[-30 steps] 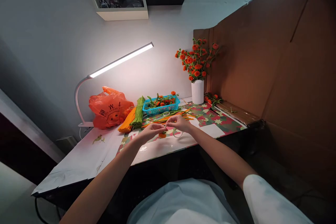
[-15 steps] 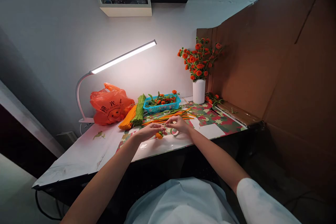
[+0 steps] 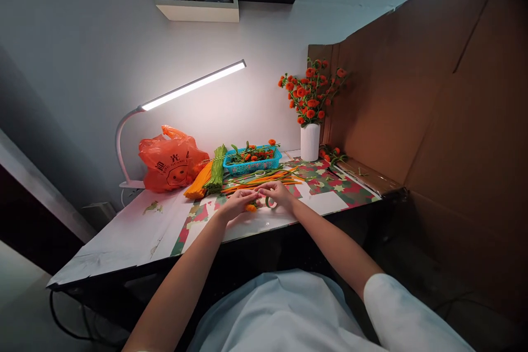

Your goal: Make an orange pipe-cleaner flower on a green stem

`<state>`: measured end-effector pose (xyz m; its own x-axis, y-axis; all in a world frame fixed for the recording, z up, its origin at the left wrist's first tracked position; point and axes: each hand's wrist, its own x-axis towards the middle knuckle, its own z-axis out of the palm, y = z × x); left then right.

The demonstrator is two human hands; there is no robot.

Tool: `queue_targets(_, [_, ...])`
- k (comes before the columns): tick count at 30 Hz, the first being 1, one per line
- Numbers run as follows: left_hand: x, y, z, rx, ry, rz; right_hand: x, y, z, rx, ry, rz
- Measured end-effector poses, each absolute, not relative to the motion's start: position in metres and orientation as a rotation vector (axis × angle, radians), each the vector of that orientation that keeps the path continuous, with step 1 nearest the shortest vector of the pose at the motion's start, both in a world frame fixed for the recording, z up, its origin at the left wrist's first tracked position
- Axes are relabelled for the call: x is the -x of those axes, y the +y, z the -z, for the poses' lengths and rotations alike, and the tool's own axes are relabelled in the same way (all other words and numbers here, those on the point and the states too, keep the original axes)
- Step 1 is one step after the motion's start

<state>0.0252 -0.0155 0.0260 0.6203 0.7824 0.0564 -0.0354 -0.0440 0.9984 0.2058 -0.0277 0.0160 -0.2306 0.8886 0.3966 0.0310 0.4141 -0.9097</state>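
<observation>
i am watching the left hand [image 3: 236, 203] pinching an orange flower [image 3: 251, 208], apparently by its stem; the right hand [image 3: 280, 194] is holding a small ring [image 3: 268, 204] above the surface [image 3: 127, 242].

My left hand [image 3: 238, 203] and right hand [image 3: 280, 194] meet over the front of the desk [image 3: 127, 239], a flower [image 3: 251, 207] just below the left, a ring [image 3: 267, 202] at the right, loose stems [image 3: 285, 177] behind both. Farther back, left to right, come a lamp [image 3: 193, 86], a bag [image 3: 175, 160], two bundles [image 3: 216, 171], a basket [image 3: 252, 166] holding flower heads [image 3: 253, 157], and a vase [image 3: 310, 143], with a cardboard panel [image 3: 412, 99] along the right.
</observation>
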Motion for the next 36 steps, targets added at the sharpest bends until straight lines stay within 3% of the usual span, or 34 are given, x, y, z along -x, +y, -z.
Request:
queue_targets(4, [-0.026,-0.016,-0.025,-1.42,0.585,-0.713,-0.209,-0.029,-0.017,0.799,-1.582,-1.091])
queue_targets(11, [-0.033,-0.023,-0.024,-1.651,0.859,-0.931,-0.206,-0.028,-0.018,0.89,-1.561,-0.979])
queue_targets(23, [-0.026,-0.019,-0.022,-1.493,0.574,-0.711,-0.211,-0.034,-0.021,0.831,-1.649,-0.989])
queue_targets(31, [-0.036,-0.028,-0.026,-1.692,0.818,-0.993,-0.21,-0.027,-0.017,0.876,-1.676,-0.87])
queue_targets(36, [-0.033,-0.028,-0.027,-1.668,0.755,-0.972,-0.21,-0.025,-0.017,0.944,-1.647,-0.843])
